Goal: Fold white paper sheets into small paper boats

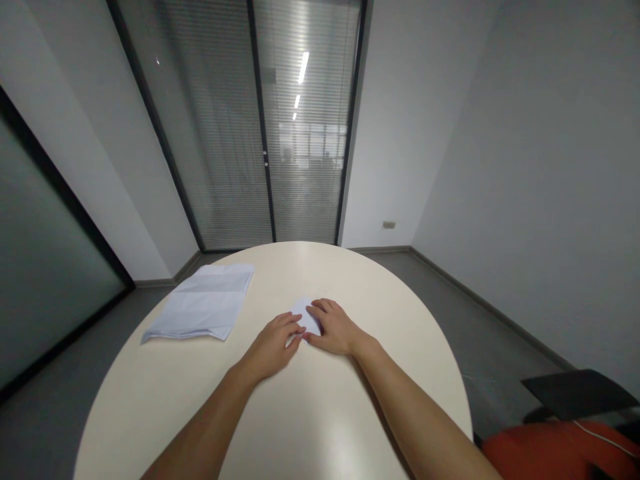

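Small piece of white paper (309,323), one, flat on or just above the middle of a round pale table (300,270), lying between the two hands; its outline is partly covered, so its long axis cannot be told for certain, though the bare part runs from far to near. Right hand (334,329), on the right side of the paper: thumb and fingers spread wide, the fingers lying over its far right edge, the thumb at its near edge. Left hand (275,345), at the left near edge: fingers gently bent, tips touching the paper, thumb close by; whether it pinches the paper cannot be told. The paper lies to the far right of the left hand and directly left of the right hand; both hands touch it, neither clearly nearer, the right covering more. Larger white sheets (205,303), apparently layered, at the table's far left, well apart from both hands. Orange seat (540,453), near right, beyond the table's edge.
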A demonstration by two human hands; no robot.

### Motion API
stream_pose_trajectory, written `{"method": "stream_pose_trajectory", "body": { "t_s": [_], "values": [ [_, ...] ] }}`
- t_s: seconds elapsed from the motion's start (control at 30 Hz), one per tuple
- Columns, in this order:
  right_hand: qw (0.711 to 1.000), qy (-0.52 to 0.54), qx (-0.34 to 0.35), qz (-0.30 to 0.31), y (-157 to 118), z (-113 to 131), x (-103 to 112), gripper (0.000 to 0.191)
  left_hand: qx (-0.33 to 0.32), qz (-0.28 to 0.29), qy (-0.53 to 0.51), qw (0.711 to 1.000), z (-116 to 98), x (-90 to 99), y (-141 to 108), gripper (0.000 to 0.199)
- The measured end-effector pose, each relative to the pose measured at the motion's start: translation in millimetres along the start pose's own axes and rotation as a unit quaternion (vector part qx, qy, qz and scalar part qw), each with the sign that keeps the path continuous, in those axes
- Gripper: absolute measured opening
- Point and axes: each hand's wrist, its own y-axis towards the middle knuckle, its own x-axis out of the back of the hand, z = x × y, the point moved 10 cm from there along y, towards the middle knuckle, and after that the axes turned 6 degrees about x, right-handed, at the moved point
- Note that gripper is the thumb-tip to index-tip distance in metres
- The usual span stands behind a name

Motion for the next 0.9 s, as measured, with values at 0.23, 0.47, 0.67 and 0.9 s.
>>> {"method": "stream_pose_trajectory", "body": {
  "t_s": [0.23, 0.47, 0.67, 0.9],
  "values": [
    [0.996, 0.032, -0.034, 0.078, -1.8, -7.7, -14.6, 0.095, -0.02, 0.017, -0.038, 0.999, -7.5, 3.5, -2.4, 0.021],
    [0.995, 0.04, -0.051, 0.081, -3.1, -9.6, -10.8, 0.103, -0.019, 0.031, -0.024, 0.999, -6.5, 2.8, -3.8, 0.036],
    [0.998, 0.024, -0.032, 0.055, -2.6, -11.6, -4.9, 0.079, -0.008, 0.02, 0.033, 0.999, -1.7, -0.8, -1.1, 0.035],
    [0.994, 0.018, -0.079, 0.078, -7.0, -16.8, -13.3, 0.089, 0.026, 0.011, 0.09, 0.996, 10.6, -2.6, 0.4, 0.037]
  ]
}}
